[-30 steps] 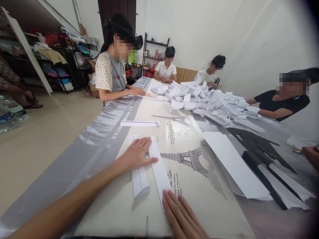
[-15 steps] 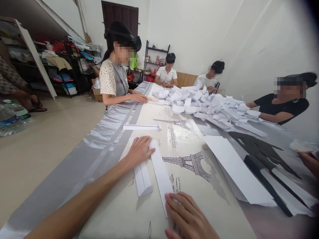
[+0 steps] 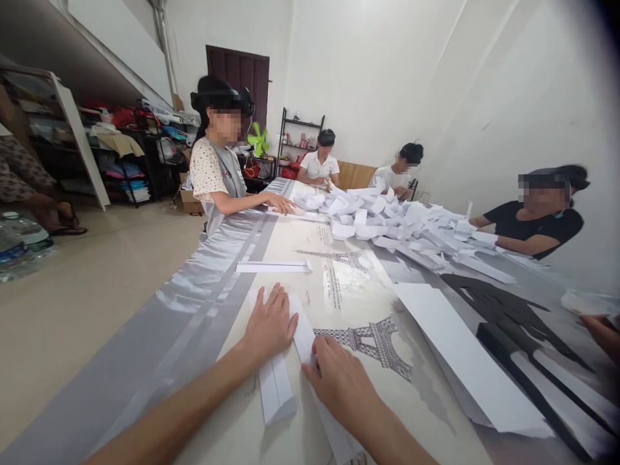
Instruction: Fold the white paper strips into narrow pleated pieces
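My left hand [image 3: 271, 323] lies flat, fingers stretched, across the upper part of a white folded paper piece [image 3: 276, 387] with a lengthwise crease and a raised near end. Its thumb reaches the long white paper strip [image 3: 304, 332] alongside. Over that strip, my right hand [image 3: 341, 378] has its fingers curled and its thumb against the paper; the exact grip is partly hidden. The strip's near end runs out beneath my right wrist. Farther along the table lies another narrow folded paper [image 3: 274, 267].
A large heap of folded white papers [image 3: 402, 223] covers the far table. Flat white sheets [image 3: 465, 355] and a black item [image 3: 504, 310] lie to my right. Several co-workers sit or stand around the tablecloth [image 3: 203, 303]; one's hand [image 3: 281, 203] touches paper at far left.
My right hand has moved up the strip, away from me, and its fingers have curled. My left hand stays on the paper. The view has tilted upward slightly.
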`<state>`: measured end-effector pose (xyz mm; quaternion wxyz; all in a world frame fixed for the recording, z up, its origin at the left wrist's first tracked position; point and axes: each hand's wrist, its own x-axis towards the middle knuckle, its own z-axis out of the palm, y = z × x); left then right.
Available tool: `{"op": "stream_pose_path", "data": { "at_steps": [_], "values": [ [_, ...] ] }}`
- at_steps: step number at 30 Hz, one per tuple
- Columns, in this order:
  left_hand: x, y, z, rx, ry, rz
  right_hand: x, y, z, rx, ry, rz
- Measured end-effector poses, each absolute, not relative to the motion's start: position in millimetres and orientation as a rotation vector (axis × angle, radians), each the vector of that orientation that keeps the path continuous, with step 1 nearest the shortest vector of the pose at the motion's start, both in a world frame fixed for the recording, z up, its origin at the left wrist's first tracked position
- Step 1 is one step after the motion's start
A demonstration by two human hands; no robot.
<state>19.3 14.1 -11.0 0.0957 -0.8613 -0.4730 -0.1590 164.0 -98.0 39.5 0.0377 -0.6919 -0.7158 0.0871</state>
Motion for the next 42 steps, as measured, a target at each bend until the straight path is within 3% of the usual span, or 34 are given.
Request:
{"op": "stream_pose_path", "data": {
  "at_steps": [9,16,24,29,32,35,39,42],
  "values": [
    [6.3,15.6,-9.6,-2.590,-1.373,-0.654,173.5,-90.3,33.3,-1.930,-2.519,-0.195],
    [-6.4,14.4,3.5,-2.985,-0.793,-0.753,185.3,-88.4,9.6,-1.602,-2.622,-0.722],
    [-0.2,6.7,17.2,-2.970,-0.796,-0.858,226.0,-70.7,58.4,-1.373,-2.522,-0.793],
    [5.1,-3.9,35.6,-3.067,-1.461,-1.597,230.2,-58.3,85.3,-1.309,-1.616,-0.473],
    [12.0,-8.2,38.1,-3.061,-1.822,-2.068,223.6,-55.9,80.0,-1.288,-1.317,-0.072],
    [21.8,-15.0,33.4,-3.064,-1.975,-2.292,215.2,-55.2,63.5,-1.312,-1.271,0.446],
    [28.7,-27.4,25.7,-3.280,-2.027,-2.203,206.1,-53.7,44.1,-1.303,-1.322,0.975],
    [20.7,-29.5,24.5,-3.370,-1.937,-1.568,207.2,-53.8,36.5,-1.304,-1.400,1.092]
  ]
}}
